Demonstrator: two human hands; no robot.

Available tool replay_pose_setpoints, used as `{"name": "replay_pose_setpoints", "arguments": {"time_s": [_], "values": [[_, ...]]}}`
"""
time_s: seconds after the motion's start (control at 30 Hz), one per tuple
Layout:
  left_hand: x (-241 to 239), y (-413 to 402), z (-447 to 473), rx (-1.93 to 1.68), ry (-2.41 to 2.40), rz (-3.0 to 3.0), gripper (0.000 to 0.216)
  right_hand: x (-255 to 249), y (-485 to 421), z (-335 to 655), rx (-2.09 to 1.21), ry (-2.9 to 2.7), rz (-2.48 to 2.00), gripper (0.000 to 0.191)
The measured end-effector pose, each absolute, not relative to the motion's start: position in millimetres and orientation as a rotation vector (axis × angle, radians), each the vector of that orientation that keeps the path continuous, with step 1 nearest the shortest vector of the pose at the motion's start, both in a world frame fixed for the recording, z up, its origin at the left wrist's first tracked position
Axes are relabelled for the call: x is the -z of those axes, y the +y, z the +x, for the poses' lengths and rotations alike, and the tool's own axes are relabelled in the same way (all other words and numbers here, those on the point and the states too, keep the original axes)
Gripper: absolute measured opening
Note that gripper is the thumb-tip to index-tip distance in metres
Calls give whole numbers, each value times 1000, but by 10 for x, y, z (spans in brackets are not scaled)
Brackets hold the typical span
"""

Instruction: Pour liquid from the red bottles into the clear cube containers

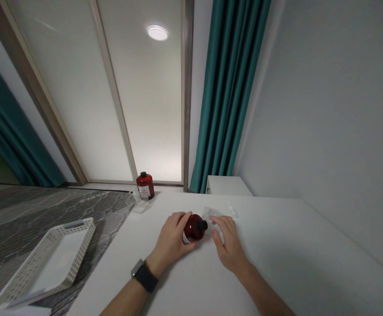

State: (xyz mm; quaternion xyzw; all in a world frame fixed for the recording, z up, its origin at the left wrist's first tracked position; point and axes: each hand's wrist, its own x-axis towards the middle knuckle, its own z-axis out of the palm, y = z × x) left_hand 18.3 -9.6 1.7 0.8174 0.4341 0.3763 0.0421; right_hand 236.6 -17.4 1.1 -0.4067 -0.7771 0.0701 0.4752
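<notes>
My left hand (174,235) is wrapped round a dark red bottle (193,228) with a black cap, tilted so that the cap points right. Part of its white label shows below my fingers. To the right of the cap is my right hand (228,241), its fingers apart and holding nothing. Just behind its fingertips a piece of clear plastic (207,213) lies on the white table (184,281). A second red bottle (145,186) with a black cap and white label stands upright at the table's far left corner.
Clear plastic packaging (141,206) lies beside the standing bottle. A white perforated basket (51,259) sits to the left, beyond the table edge. Behind the table are a white cabinet (228,186), a teal curtain (232,87) and frosted sliding doors (152,109). A grey wall (336,109) rises at right.
</notes>
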Motion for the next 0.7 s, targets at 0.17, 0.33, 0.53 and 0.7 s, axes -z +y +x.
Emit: {"name": "replay_pose_setpoints", "arguments": {"time_s": [0.17, 0.33, 0.53, 0.7], "values": [[-89, -241, 318, -948, 1261, 2658, 74, -39, -304, 2231, -157, -2008, -1010, 30], [-108, -314, 437, -888, 1251, 2682, 75, -72, -270, 2278, -18, -1930, -1063, 17], [-80, -336, 466, -938, 1302, 2670, 76, -140, -234, 2311, 216, -1872, -1206, 16], [-95, -345, 470, -930, 1280, 2684, 76, -133, -243, 2316, 57, -1963, -939, 24]]}}
